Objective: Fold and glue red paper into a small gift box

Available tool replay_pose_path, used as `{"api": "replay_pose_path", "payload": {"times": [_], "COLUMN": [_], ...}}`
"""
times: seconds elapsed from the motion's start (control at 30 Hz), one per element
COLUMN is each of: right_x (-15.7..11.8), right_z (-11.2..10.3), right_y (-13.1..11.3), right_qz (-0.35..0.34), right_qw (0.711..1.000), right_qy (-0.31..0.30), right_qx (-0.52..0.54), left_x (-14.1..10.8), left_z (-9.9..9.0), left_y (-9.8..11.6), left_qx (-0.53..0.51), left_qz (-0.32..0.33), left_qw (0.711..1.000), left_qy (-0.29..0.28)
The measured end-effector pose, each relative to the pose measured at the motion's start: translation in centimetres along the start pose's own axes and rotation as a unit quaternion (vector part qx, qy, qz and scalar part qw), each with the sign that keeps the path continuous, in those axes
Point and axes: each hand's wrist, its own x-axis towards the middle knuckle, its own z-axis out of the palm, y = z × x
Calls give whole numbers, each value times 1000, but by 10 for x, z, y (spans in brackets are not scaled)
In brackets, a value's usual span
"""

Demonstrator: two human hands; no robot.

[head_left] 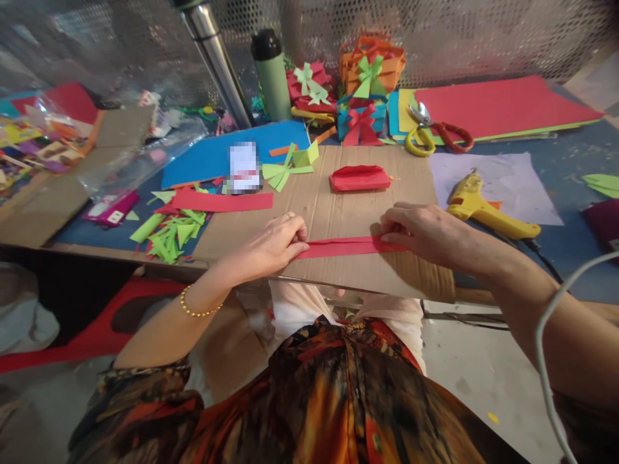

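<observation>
A red paper strip [345,247], with a fold line along its length, lies across the cardboard sheet [309,219] near the table's front edge. My left hand [275,241] pinches the strip's left end between thumb and bent fingers. At the other end, my right hand [418,232] is closed on the strip, its fingers curled. Just beyond both hands sits a small folded red paper piece [360,178]. Another flat red strip [225,201] rests to the left of my left hand.
Green paper scraps [178,232] are heaped at left. A yellow glue gun [488,209] lies on white paper at right, with scissors [430,132] behind it. Bottles [271,77], paper baskets with bows [370,71] and coloured sheets [507,106] stand or lie at the back.
</observation>
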Motion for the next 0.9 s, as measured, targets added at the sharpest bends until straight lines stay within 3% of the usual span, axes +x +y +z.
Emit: {"api": "replay_pose_path", "payload": {"times": [0.17,0.43,0.57,0.7,0.77,0.9], "right_x": [2,-2,-2,-2,-3,-6], "right_z": [-1,1,1,1,1,2], "right_y": [-3,-4,-3,-2,-1,1], "right_qz": [30,34,30,22,16,-6], "right_qw": [999,999,999,999,1000,1000], "right_qy": [-30,-15,-22,-26,-25,-9], "right_qx": [-4,-1,3,6,7,5], "left_x": [2,-6,-10,-14,-15,-18], "left_z": [1,9,12,13,12,10], "left_y": [-6,-11,-9,-5,-3,0], "left_qx": [-14,-1,90,257,311,334], "left_qz": [18,85,152,187,200,209], "left_qw": [1000,993,976,934,914,906], "left_qy": [16,78,124,166,168,157]}}
